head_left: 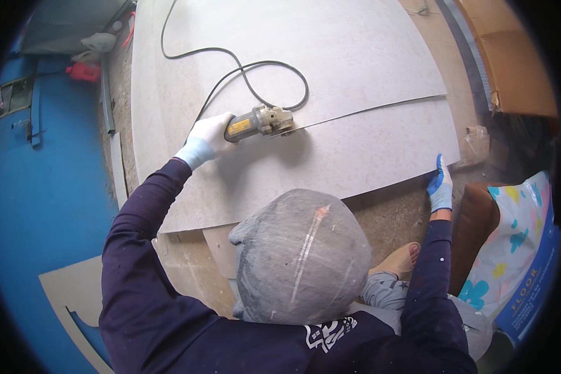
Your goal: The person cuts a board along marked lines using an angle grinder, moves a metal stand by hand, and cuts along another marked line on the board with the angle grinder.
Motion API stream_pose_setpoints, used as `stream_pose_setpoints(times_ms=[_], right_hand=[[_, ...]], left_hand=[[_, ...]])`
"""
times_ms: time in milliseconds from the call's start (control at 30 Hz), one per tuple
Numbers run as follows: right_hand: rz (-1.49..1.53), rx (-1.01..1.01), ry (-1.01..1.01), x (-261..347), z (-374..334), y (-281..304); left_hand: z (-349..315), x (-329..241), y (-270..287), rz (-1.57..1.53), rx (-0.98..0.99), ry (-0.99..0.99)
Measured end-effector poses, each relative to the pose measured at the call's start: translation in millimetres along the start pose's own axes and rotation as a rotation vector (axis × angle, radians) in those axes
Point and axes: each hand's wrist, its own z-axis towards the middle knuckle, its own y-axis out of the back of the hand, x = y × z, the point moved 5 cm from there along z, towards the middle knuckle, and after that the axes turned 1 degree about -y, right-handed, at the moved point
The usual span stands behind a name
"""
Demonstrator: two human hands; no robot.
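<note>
My left hand [209, 138], in a white and light-blue work glove, is closed around the body of an angle grinder [248, 124]. The grinder lies low over a large pale grey sheet [349, 153], its disc at the end of a long cut running to the right edge. Dark shadow falls beneath the tool. My right hand [441, 186], gloved in blue and white, grips the near right corner of the cut strip, thumb on top and the other fingers mostly hidden. A black cord [305, 87] loops across the sheet from the grinder.
A grey dusty cloth-covered rounded shape [302, 255] sits just before my chest. A bare foot [397, 260] rests near the sheet's near edge. At right are a patterned bag [495, 249] and a cardboard box [511, 56]; a blue surface [50, 199] spans the left.
</note>
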Motion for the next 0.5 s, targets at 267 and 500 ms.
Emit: stream_pose_setpoints(times_ms=[267,500], right_hand=[[-0.019,0.086,0.024,3,-5,-2],[-1.383,-0.172,-0.288,103,-73,-38]], left_hand=[[-14,-17,31,-0.04,-0.017,0.088],[18,-44,74,-0.629,-0.256,0.084]])
